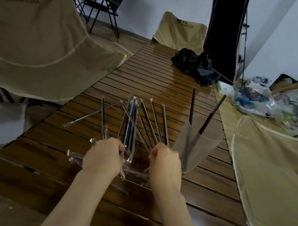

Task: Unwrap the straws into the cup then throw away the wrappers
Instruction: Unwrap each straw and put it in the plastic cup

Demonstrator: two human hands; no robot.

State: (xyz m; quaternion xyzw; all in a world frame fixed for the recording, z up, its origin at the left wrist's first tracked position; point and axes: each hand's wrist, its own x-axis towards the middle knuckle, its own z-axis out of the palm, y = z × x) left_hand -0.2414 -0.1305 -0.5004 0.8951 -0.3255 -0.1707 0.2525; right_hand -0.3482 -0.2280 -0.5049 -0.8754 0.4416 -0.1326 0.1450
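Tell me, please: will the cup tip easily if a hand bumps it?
Probably yes. The cup looks like thin translucent plastic, so likely light. It is tall, and two straws lean out above its rim, which may raise its balance point. The slatted table may also seat it unevenly.

Fingertips of both hands — curled under, hidden — grip unclear.

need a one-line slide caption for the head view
Both hands pinch a wrapped black straw over the slatted wooden table, beside a translucent plastic cup.

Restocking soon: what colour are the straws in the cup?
Black, both straws in the frosted translucent cup; head view.
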